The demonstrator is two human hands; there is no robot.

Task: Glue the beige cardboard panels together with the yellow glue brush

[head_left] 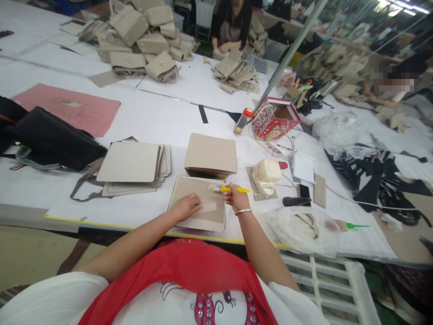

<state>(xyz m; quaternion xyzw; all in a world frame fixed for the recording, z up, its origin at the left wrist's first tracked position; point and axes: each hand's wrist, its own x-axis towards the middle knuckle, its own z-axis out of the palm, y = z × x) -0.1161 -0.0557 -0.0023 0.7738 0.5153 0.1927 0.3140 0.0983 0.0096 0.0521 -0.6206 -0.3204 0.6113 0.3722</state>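
My right hand (236,198) grips a flat paintbrush (226,189) by its yellow handle, bristles pointing left above a beige panel (194,187). On that same panel lies my left hand (185,208), fingers resting against its surface and holding nothing. The panel sits on the table's near edge, right in front of my body. Directly behind it stands a stack of beige rectangular panels (211,152). To the left is another pile of pale panels (128,161), with a strap beside it. A cream plastic jug with its side cut open (267,174) stands right of my right hand.
A black bag (56,137) lies left, near a pink mat (67,108). Beige bags (135,36) are heaped at the back. Right are a red patterned box (275,119), a red-capped bottle (243,121), a phone (303,194) and a plastic bag (301,230). Other people sit farther back.
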